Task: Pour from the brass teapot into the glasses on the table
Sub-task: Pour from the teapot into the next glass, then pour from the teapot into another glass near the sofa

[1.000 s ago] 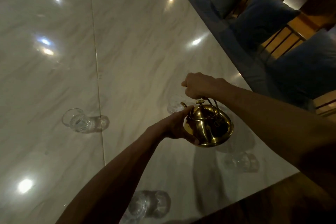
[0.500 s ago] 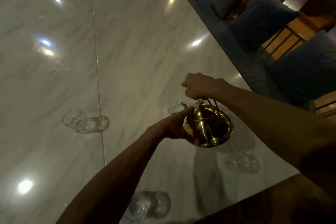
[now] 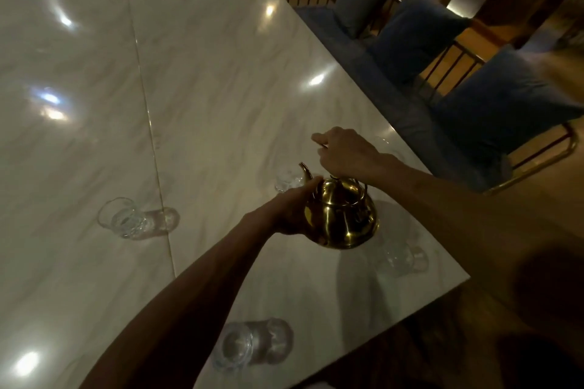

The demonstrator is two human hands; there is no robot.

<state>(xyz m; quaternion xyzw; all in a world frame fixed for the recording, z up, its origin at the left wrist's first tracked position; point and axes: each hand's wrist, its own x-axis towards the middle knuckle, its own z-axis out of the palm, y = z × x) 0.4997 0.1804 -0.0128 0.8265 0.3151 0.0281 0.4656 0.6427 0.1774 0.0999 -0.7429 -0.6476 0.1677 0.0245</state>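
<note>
Pale marble fills most of my view: a long glossy table [image 3: 205, 88] with a seam [image 3: 151, 136] running down it and lamp glare scattered across the top. Farthest left, the left glass [image 3: 121, 218] stands just beside that seam. Close to me, at the table's near edge, I see the near glass [image 3: 240, 346], partly cut off by my forearm. My left hand [image 3: 294, 211] cups the side of the brass teapot [image 3: 343, 218], thumb laid along its shoulder and fingers wrapped under the belly. The teapot hangs above the table, its spout [image 3: 305, 169] pointing away from me toward the far glass [image 3: 287, 178]. I cannot tell whether anything is flowing. My right hand [image 3: 344, 151] is clenched over the lid, grasping the handle [image 3: 365, 191], which it mostly hides. The right glass [image 3: 401, 257] stands just past the teapot's base. Beyond the table's right edge, blue cushions [image 3: 417, 31] lean on metal-framed chairs [image 3: 537, 164].
</note>
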